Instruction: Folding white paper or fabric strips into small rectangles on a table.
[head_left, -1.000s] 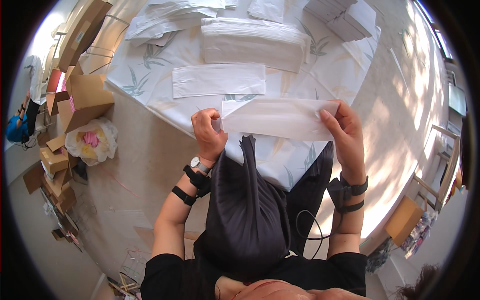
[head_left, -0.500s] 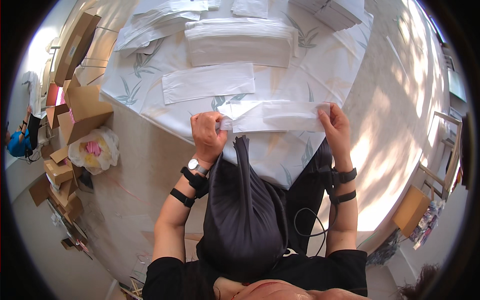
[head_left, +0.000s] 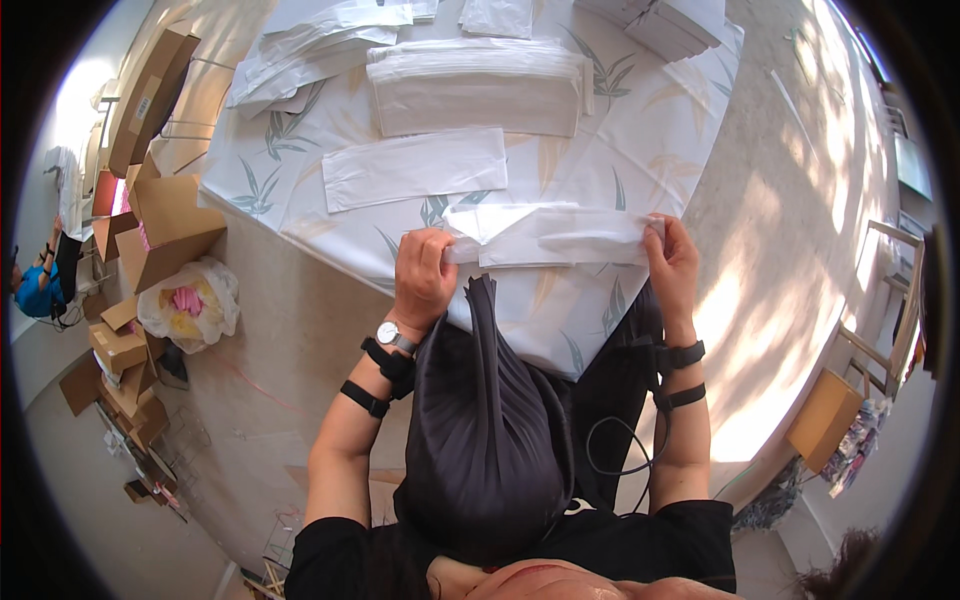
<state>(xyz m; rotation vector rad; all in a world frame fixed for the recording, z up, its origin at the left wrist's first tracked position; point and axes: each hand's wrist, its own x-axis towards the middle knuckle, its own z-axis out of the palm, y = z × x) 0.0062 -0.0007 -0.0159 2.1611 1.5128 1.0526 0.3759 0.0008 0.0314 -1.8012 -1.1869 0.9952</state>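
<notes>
A long folded strip of thin, white paper-like material [head_left: 570,235] stretches between my hands over the near edge of the table. Its left end is pinched in my left hand [head_left: 424,275], whose fingers are curled closed. At the other end my right hand [head_left: 675,260] grips the strip between thumb and fingers. Just beyond, a flat white folded piece [head_left: 415,170] lies on the patterned tablecloth [head_left: 270,215]. Farther back sits a thick stack of similar white pieces [head_left: 480,95].
More white pieces [head_left: 300,60] lie at the far left of the table, and a white block-like stack [head_left: 670,25] at the far right. Cardboard boxes [head_left: 172,222] and a plastic bag [head_left: 190,305] stand on the floor to the left. A dark cloth bundle [head_left: 490,430] fills my lap.
My left hand has shifted slightly right, bringing the hands a little closer together. The strip between them now sags and creases more.
</notes>
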